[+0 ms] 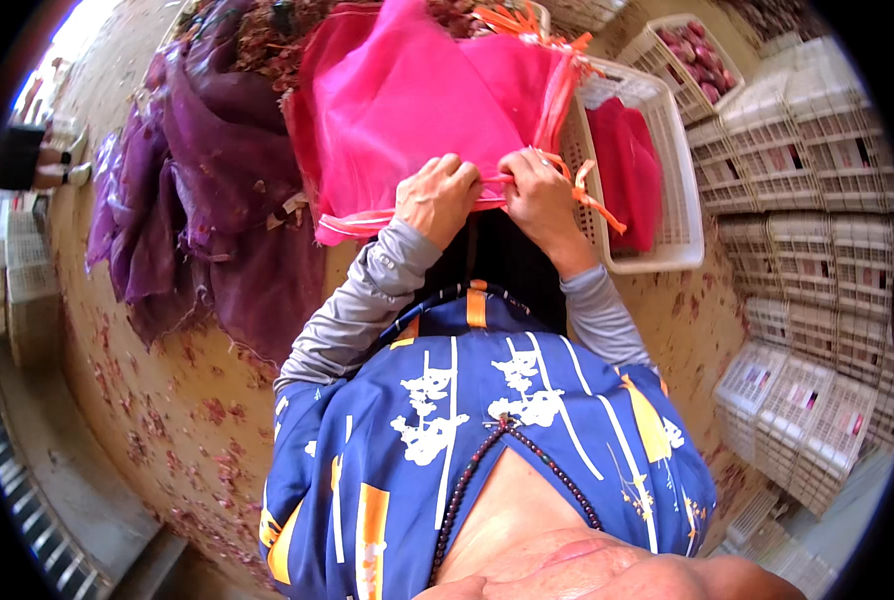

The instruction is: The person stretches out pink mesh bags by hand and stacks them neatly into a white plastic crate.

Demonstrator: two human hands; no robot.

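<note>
A bright pink mesh sack (424, 97) lies spread out before me. My left hand (439, 196) grips its near hem, knuckles up. Close beside it, my right hand (538, 196) pinches the same hem between thumb and fingers, and a short stretch of edge runs between the two hands. An orange tie cord (600, 206) hangs by my right wrist. More orange ties (525, 22) lie at the sack's far right corner. Folded red-pink mesh (627, 172) rests in a white plastic crate (676, 217) to the right.
Purple mesh sacks (221, 172) are heaped at the left. A crate of red onions (698, 60) stands at the upper right, near stacked white crates (807, 255). Onion skins (214, 412) litter the floor. A person's legs (53, 166) show at the far left.
</note>
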